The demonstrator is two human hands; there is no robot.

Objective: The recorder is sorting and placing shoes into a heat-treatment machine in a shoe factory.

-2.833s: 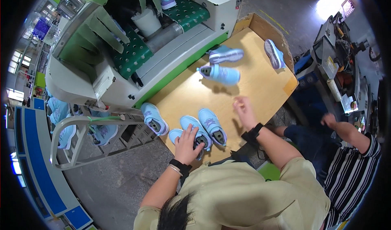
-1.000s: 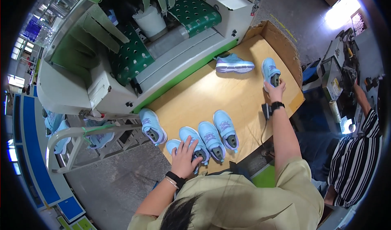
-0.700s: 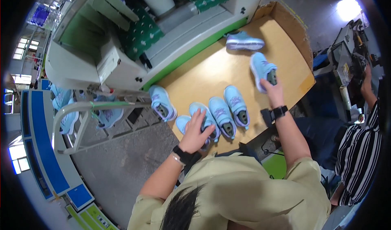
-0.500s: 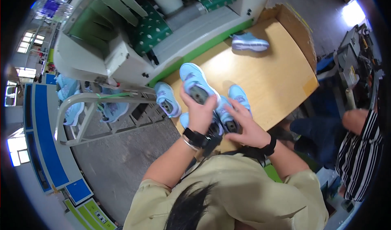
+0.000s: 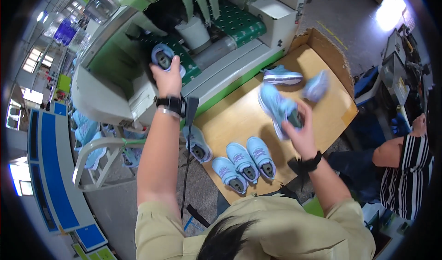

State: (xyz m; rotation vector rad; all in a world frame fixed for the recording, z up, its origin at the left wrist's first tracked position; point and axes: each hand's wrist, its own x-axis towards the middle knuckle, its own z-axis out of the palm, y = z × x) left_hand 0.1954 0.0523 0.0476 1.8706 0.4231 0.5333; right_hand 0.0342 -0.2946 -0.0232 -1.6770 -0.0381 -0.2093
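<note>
My left hand reaches into the machine's opening with its fingers round a light blue sneaker, which is over the green spotted conveyor belt. Above the wooden table, my right hand grips another light blue sneaker near its heel opening, slightly blurred. A row of three matching sneakers lies close to my body. One more sneaker sits at the table's left edge. Toward the back lie a sneaker on its side and a motion-blurred sneaker.
A white bucket stands in the machine opening, beneath hanging green strips. A cardboard wall borders the table's far right. On the left, a metal frame rack carries more sneakers. A person in a striped top is at the right.
My hands have moved apart: the left went forward and left to the belt with a sneaker, the right lifted another to the right. A blurred sneaker now appears at the back right.
</note>
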